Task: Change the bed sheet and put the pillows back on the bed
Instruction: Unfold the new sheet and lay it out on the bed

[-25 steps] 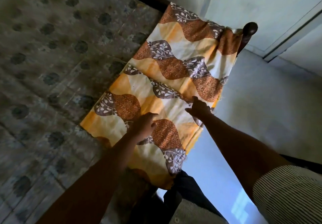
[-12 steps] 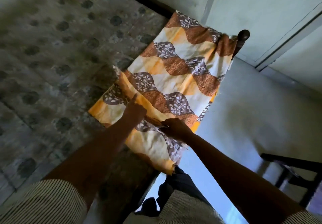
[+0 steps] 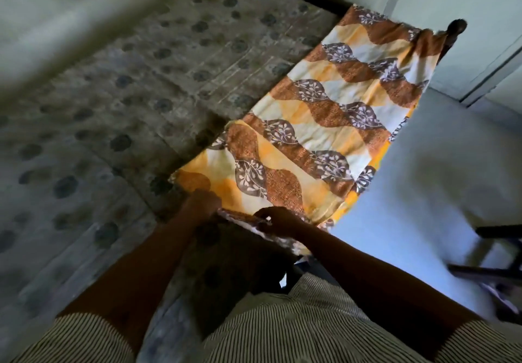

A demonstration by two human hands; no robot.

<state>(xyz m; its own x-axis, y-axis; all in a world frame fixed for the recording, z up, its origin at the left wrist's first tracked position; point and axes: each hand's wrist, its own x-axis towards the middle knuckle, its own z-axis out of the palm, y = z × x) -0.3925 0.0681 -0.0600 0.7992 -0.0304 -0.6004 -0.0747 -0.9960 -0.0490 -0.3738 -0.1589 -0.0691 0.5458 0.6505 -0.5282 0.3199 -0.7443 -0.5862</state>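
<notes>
Grey spotted mattress [image 3: 141,94] fills the left side. Along its right edge lies the folded orange-and-brown leaf-print bed sheet [image 3: 339,114], its far corner by the dark bedpost [image 3: 457,26]. At the sheet's near end, the left hand [image 3: 202,204] and right hand [image 3: 278,221] grip a turned-over edge, fingers curled on the cloth.

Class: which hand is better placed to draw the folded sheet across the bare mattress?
Probably the left hand: it grips the near edge of the sheet beside the bare mattress, while the right hand grips it nearer the floor side.
</notes>
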